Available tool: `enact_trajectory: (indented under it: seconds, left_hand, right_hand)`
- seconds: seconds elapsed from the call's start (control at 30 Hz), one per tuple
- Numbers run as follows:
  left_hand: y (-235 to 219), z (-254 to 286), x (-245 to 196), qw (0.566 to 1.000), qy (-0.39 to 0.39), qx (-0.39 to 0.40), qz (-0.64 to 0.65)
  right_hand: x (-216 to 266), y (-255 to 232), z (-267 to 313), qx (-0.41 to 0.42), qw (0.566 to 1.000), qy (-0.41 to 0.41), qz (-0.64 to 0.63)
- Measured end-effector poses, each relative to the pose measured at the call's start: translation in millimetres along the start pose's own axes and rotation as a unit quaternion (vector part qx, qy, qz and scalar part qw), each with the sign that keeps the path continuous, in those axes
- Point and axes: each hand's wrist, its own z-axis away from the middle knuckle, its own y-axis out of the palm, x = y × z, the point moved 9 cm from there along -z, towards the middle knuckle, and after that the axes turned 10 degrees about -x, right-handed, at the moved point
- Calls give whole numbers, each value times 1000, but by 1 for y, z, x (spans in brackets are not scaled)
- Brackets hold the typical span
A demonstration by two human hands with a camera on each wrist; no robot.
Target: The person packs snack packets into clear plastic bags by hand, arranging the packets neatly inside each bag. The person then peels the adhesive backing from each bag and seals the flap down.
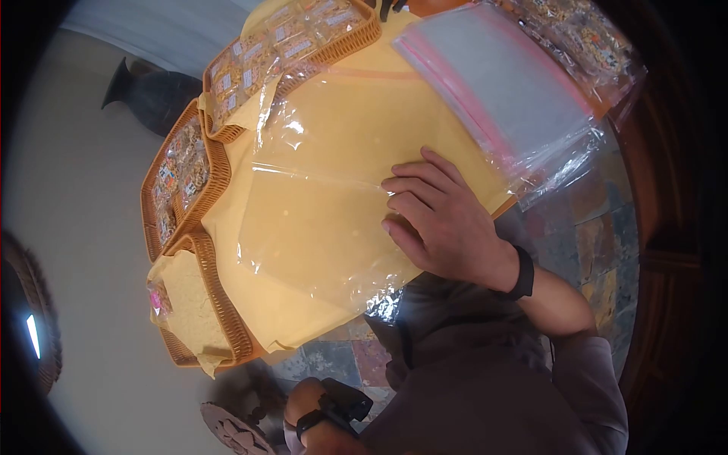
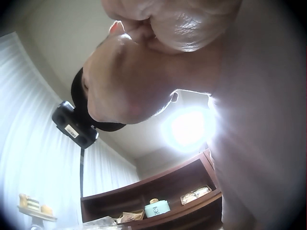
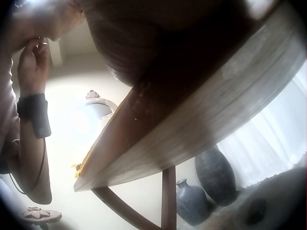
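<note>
A large clear plastic bag (image 1: 318, 220) lies spread over the yellow-covered table (image 1: 280, 318), with shiny creases along its edges. My right hand (image 1: 451, 220) is over the bag's right side, palm down, fingers slightly bent and apart, fingertips at the plastic. A dark band circles that wrist. My left hand (image 3: 33, 64) is raised to the chin in the right wrist view, its fingers curled in, with nothing visible in them. In the head view, the left hand (image 1: 305, 396) appears at the bottom, beside the body and away from the table.
Clear bags with pink strips (image 1: 493, 83) are stacked at the table's far right, next to packed snacks (image 1: 591, 38). Wicker baskets line the left edge: one with labelled packets (image 1: 250, 64), one with snack packets (image 1: 182, 178), one lined with yellow paper (image 1: 193, 296). A dark vase (image 1: 155, 98) stands beyond.
</note>
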Motion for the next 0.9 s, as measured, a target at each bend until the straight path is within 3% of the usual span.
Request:
enact_trajectory:
  seconds: [0.9]
  left_hand:
    - [2,6,10,997,-60,35,32]
  right_hand:
    - [0,0,0,2,1000,-2,2]
